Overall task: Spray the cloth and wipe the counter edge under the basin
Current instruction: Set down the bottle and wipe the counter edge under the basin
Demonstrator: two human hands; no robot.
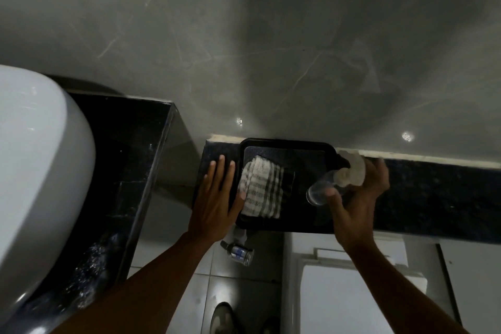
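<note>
A folded white cloth with dark stripes (pixel 261 190) lies in a black tray (pixel 303 149) on a dark granite ledge (pixel 433 198). My left hand (pixel 218 198) rests flat with fingers spread on the tray's left rim, its thumb touching the cloth's left edge. A clear spray bottle with a white trigger head (pixel 339 182) is tilted in my right hand (pixel 357 200), which grips it just right of the cloth, over the tray. The white basin (pixel 40 171) sits at the left on a dark counter (pixel 130 160).
A grey wall rises behind the ledge. Below the tray a small bottle (pixel 240 249) hangs or stands near the tiled floor. A white toilet cistern (pixel 357 287) is under the ledge at the right. A shoe (pixel 222 317) shows at the bottom.
</note>
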